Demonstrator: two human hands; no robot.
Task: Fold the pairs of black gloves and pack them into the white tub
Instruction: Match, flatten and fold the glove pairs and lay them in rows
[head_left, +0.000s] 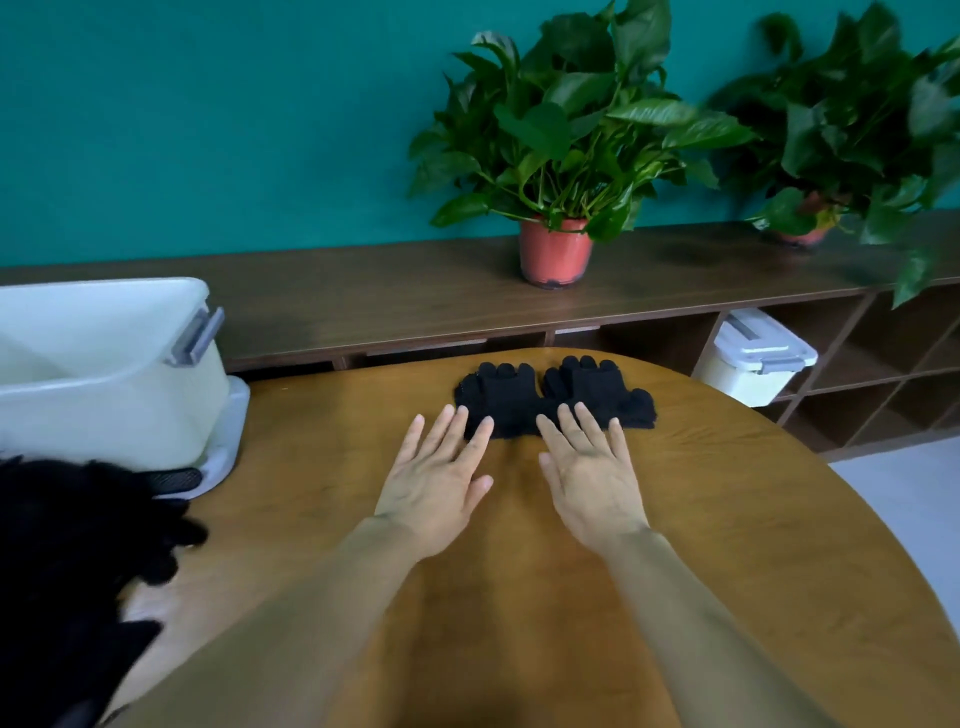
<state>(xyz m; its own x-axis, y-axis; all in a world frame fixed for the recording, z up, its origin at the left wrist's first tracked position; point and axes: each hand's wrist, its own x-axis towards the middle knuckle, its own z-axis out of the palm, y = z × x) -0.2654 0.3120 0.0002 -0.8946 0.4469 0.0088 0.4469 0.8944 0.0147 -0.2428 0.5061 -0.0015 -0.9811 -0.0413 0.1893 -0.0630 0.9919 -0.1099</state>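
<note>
glove pile (62, 545): far left of the glove pair (550, 400).
white tub (104, 374): left of the glove pair, well apart.
left hand (441, 467): I see it flat, holding nothing, fingertips on the glove pair's near edge.
right hand (592, 467): also flat, holding nothing, fingertips on the same edge.

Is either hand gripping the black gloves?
No: left hand and right hand lie flat, straight fingertips touching the black gloves.

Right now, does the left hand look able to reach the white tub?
Probably yes. The left hand rests open at the black gloves, and only bare table lies between it and the white tub.
</note>
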